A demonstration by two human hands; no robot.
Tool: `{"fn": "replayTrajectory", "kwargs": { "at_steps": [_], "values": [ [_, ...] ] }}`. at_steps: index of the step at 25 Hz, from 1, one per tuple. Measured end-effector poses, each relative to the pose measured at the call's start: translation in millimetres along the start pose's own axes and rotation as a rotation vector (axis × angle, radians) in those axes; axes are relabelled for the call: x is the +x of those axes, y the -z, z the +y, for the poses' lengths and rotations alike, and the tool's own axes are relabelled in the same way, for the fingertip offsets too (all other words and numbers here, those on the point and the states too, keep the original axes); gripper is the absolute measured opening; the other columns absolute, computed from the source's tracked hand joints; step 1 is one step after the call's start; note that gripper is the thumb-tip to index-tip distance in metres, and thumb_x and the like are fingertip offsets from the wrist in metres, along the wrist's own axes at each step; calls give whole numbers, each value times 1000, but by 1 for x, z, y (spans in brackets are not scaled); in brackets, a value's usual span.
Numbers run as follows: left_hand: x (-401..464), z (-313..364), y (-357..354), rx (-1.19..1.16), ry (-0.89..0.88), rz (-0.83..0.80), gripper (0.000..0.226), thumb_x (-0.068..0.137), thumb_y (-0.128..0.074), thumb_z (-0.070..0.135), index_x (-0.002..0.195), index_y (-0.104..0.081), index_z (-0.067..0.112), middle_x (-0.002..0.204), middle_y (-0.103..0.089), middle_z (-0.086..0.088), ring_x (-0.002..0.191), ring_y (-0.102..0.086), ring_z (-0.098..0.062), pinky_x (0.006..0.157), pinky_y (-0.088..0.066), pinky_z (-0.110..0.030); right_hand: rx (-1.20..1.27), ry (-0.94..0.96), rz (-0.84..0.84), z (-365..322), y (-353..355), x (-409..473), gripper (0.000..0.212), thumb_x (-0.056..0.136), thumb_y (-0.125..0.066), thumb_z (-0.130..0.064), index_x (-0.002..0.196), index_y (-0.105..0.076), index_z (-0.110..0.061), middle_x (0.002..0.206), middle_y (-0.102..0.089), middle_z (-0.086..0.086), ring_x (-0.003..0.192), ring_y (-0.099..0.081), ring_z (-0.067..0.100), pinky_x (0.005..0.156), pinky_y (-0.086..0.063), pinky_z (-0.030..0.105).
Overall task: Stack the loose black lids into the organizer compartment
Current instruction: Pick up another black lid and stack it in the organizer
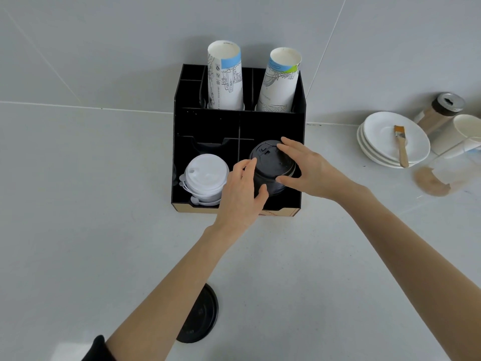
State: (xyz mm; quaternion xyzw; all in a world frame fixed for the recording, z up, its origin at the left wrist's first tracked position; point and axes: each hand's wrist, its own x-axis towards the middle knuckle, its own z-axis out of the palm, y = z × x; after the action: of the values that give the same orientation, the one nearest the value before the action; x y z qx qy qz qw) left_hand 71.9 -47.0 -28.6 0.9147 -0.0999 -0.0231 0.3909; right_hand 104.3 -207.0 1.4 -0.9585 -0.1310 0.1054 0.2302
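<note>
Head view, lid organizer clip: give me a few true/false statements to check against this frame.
1. Both hands, left hand and right hand, grip the black lid stack. True.
2. The white lids sit right of the black stack. False: left.
3. A loose black lid lies on the counter. True.
4. The brush lies inside the organizer. False: on the plates.
</note>
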Motion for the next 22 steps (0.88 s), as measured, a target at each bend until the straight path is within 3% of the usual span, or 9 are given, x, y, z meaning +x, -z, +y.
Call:
{"fn": "replayTrajectory", "kwargs": {
  "at_steps": [7,12,17,22],
  "values": [
    [-22,-13,24,-16,27,-31,48,88,-49,15,133,-33,9,140,-38,-10,128,-34,-25,105,-32,-36,-16,2,75,-23,-9,-20,69,85,-57,-28,139,-17,-13,154,-15,7,141,-14,22,115,-17,35],
    [-59,-34,47,17,23,-59,44,88,-50,15,130,-37,8,133,-44,-10,123,-41,-25,94,-30,-24,70,8,145,-46,-30,-51,64,86,-55,-27,139,-21,-16,152,-21,5,141,-17,18,114,-16,30],
    [-98,-57,56,80,73,-138,46,88,-50,20,131,-36,12,135,-43,-10,124,-40,-27,105,-34,-39,138,17,131,-70,-62,-81,61,87,-53,-27,139,-22,-17,152,-22,3,141,-16,15,112,-14,26],
    [-137,-82,62,159,133,-260,54,88,-50,26,136,-28,15,143,-34,-7,129,-35,-24,108,-30,-37,188,-16,77,-90,-103,-111,61,87,-53,-27,138,-22,-15,151,-24,3,140,-18,14,108,-11,17]
  ]
}}
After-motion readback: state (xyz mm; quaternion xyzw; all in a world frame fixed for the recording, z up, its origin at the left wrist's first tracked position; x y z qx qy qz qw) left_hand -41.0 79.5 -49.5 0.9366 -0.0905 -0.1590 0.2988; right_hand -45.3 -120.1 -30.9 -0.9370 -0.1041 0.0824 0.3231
